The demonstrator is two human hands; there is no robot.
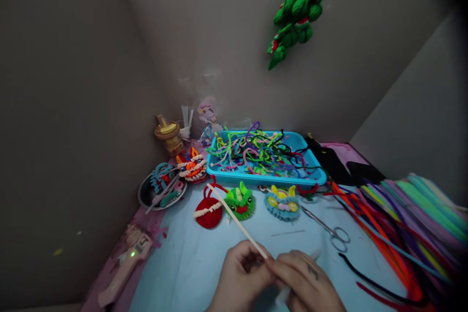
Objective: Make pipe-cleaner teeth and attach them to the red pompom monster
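Observation:
At the front of the table my left hand (243,273) and my right hand (309,278) meet, fingertips pinched together on one end of a cream pipe cleaner (236,219). Its free length slants up and to the left, passing in front of a red round pipe-cleaner piece (209,212) with a cream band and a green animal-face piece (239,202). Under my right hand shows part of a whitish translucent thing (282,297); its kind is hidden. Beyond my hands lie a blue and yellow face piece (282,203), a thin needle-like rod (287,233) and scissors (331,234).
A blue tray (266,178) of tangled pipe-cleaner offcuts stands at the back. Bundled coloured pipe cleaners (420,219) spread along the right. On the left are a metal bowl (146,195), an orange face piece (192,165) and a pink glue gun (126,270) with a green light.

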